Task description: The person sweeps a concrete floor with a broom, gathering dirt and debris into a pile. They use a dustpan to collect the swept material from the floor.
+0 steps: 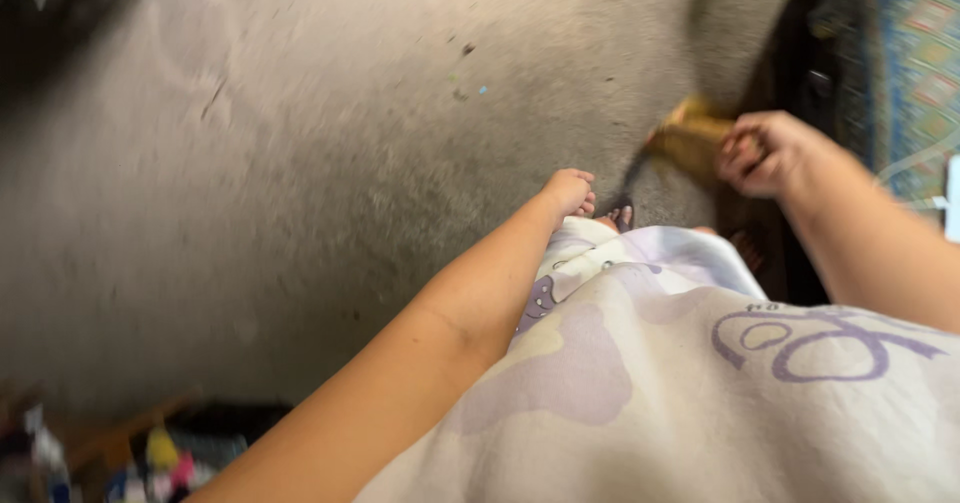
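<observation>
My right hand [765, 153] is shut tight around a blurry yellow thing [692, 138]. My left hand [570, 191] near it is curled, holding nothing.

Rough matt concrete floor [300, 163], soft cloth garment [700, 393].

Right hand [765, 153] touches broom [690, 138]; left hand [568, 191] apart, above floor [300, 163].

Person seen from above, wearing a loose cream garment [700, 403] printed with pale lilac blotches and darker purple outlined loops. Both forearms are bare, without sleeves. Left hand [568, 191] and right hand [770, 153] wear no gloves.
</observation>
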